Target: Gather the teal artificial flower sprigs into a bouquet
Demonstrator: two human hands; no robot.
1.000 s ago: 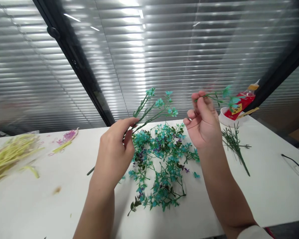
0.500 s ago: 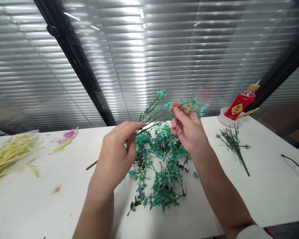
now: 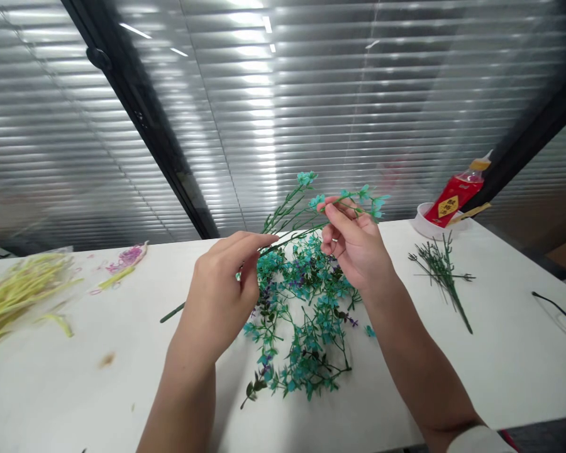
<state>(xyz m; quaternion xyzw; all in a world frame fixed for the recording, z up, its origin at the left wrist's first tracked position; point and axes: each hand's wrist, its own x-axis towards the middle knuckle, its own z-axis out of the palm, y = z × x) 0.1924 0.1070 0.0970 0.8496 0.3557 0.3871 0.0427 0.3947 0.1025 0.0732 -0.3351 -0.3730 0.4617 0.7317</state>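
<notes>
My left hand (image 3: pixel 229 283) is closed round the green stem of an artificial flower branch (image 3: pixel 285 217), whose lower end sticks out at the left below the wrist. Several thin shoots fan out to the upper right, some tipped with turquoise blossoms. Thumb and forefinger of my right hand (image 3: pixel 351 236) pinch a flowered sprig (image 3: pixel 365 194) at the branch's right side; I cannot tell whether it is fixed to the shoot. Under both hands lies a heap of turquoise flower sprigs (image 3: pixel 314 333), with some purple bits and dark green leaves among them.
A bare green stem (image 3: pixel 446 283) lies at the right on the white table (image 3: pixel 495 371). Behind it, a red bottle (image 3: pixel 455 198) leans in a white bowl (image 3: pixel 429 228). Yellow strands (image 3: pixel 21 289) and a pink-purple bundle (image 3: pixel 128 257) lie left. A black cable (image 3: pixel 559 311) is far right.
My right hand has shifted slightly left with the pinched sprig, and its blossoms have moved left and a little down. My left hand stays nearly still on the stem.
</notes>
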